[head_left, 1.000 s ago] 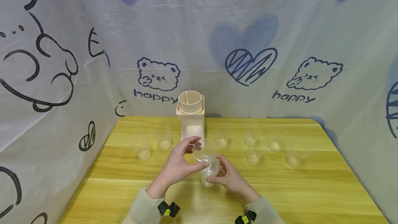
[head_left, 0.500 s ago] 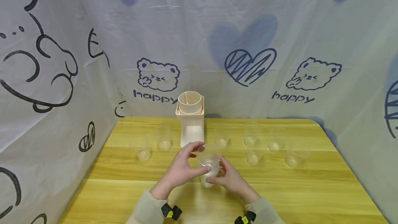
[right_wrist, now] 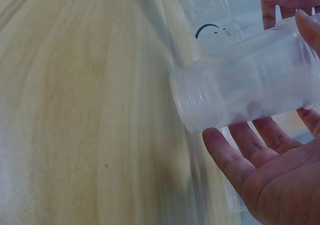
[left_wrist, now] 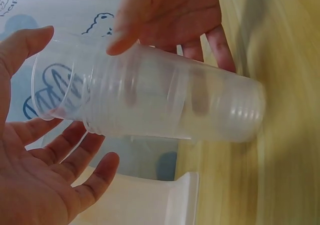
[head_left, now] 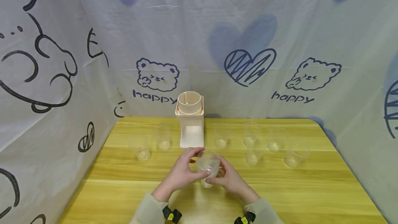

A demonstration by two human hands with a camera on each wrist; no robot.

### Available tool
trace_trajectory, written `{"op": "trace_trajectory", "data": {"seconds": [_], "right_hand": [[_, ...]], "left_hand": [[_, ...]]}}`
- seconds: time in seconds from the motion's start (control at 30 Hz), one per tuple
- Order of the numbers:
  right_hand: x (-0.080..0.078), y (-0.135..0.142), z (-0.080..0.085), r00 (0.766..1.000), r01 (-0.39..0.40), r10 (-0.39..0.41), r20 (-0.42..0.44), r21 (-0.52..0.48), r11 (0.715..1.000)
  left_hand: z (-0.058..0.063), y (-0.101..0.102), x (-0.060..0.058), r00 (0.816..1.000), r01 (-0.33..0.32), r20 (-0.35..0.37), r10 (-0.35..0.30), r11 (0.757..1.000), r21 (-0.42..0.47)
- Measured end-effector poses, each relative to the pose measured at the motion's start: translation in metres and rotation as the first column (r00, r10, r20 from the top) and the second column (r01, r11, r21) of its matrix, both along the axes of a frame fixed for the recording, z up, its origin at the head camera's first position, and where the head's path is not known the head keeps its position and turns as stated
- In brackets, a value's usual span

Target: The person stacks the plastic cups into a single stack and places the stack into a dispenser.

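Note:
In the head view, a nested stack of clear plastic cups [left_wrist: 200, 105] stands upright at the table's middle. Its uppermost cup [left_wrist: 55, 80] has its rim above the others, mostly slid down inside them. My left hand [head_left: 183, 173] holds this top cup near the rim, thumb on the near side and fingers on the far side. Lower down, my right hand [head_left: 229, 178] grips the stack between thumb and fingers, from the right. The right wrist view shows the stack's base [right_wrist: 195, 100] close to the wooden tabletop.
Beyond the hands stands a cream cup dispenser [head_left: 191, 137] with a round tube [head_left: 189, 103] on top. Single clear cups stand on both sides of it, such as one cup [head_left: 163, 139] at left and another cup [head_left: 293, 156] at right. A printed cloth [head_left: 199, 44] hangs behind the table [head_left: 124, 196].
My left hand has moved down with the top cup, which has sunk into the stack. The right hand has stayed in place around the stack.

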State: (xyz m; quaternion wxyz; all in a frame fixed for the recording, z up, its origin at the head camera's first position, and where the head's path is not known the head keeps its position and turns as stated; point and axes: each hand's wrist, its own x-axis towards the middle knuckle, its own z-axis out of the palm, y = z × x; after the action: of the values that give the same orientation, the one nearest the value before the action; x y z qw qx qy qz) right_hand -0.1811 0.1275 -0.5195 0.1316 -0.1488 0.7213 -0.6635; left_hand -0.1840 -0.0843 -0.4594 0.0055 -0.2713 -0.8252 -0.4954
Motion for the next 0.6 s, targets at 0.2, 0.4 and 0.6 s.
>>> {"op": "trace_trajectory", "data": {"seconds": [0.2,0.4,0.6], "right_hand": [[0.001,0.0,0.002,1.0,-0.007,0.007,-0.007,0.0,1.0],[0.003,-0.001,0.004,1.0,-0.012,0.012,0.005,-0.005,1.0],[0.001,-0.001,0.003,1.0,-0.024,0.024,-0.008,-0.013,1.0]], "left_hand": [[-0.005,-0.002,0.0,1.0,0.01,0.018,-0.009,1.0,-0.021],[-0.011,-0.004,-0.002,0.999,0.015,0.039,-0.013,0.999,-0.032],[-0.016,-0.005,-0.003,0.998,0.017,0.057,-0.015,0.999,-0.038]]}}
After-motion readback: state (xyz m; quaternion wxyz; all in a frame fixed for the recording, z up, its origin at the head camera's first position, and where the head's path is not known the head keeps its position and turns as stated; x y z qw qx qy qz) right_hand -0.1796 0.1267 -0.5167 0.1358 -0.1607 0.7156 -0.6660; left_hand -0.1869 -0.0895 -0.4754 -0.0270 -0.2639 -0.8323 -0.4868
